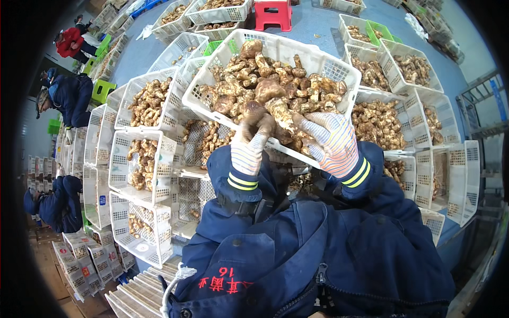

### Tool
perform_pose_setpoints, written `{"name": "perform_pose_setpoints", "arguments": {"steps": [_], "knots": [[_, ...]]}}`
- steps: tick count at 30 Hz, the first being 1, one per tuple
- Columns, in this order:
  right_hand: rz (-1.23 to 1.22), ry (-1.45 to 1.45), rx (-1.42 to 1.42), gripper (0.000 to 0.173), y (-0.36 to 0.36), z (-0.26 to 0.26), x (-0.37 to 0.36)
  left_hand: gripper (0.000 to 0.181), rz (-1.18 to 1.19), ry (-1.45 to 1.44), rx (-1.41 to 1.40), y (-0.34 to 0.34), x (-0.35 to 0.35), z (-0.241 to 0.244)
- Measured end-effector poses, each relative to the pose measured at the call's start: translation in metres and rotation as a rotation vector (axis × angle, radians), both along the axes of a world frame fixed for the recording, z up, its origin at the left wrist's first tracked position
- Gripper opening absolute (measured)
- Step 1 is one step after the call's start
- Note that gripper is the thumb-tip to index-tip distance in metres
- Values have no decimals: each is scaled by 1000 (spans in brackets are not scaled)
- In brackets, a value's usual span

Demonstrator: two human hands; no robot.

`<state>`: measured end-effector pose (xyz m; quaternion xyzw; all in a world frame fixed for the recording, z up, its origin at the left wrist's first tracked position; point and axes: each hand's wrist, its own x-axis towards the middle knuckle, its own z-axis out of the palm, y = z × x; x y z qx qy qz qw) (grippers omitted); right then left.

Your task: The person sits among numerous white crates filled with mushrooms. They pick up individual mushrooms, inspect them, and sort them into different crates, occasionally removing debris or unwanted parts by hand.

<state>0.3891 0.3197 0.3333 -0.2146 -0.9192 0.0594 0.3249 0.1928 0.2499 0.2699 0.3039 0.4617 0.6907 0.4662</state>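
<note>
Before me a large white plastic crate [334, 63] sits tilted, heaped with brown, scaly matsutake-like mushrooms [238, 81]. A thick pale-stemmed mushroom [279, 112] lies between my two hands at the crate's near side. My right hand [332, 139], in a striped knit glove, has its fingertips against the lower end of that stem and appears to grip it. My left hand [250, 141] reaches over the near rim, its gloved fingers bent and soiled brown at the tips. They are close to the same mushroom, but whether they hold it is hidden.
White crates of mushrooms stand close on my left [145, 101] and right [377, 119]. A red plastic stool [273, 15] stands beyond on the blue floor [314, 33]. Several people in dark or red clothing work at far left. A metal rack [483, 103] stands at far right.
</note>
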Motion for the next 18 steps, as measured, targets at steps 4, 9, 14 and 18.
{"name": "perform_pose_setpoints", "arguments": {"steps": [4, 9, 14, 18], "knots": [[39, -17, 11, 52, -1, -5, -8, 31, -200, -365, 1, 0, 21, 5], [20, 184, -387, 66, -4, -1, -7, 30, -217, -483, 3, 3, 20, -2], [9, 11, -406, 59, -1, 2, 2, 42, -199, -506, 93, 1, 17, -1], [-24, 23, -295, 51, -6, -7, -1, 48, -221, -458, 101, 1, 18, 2]]}}
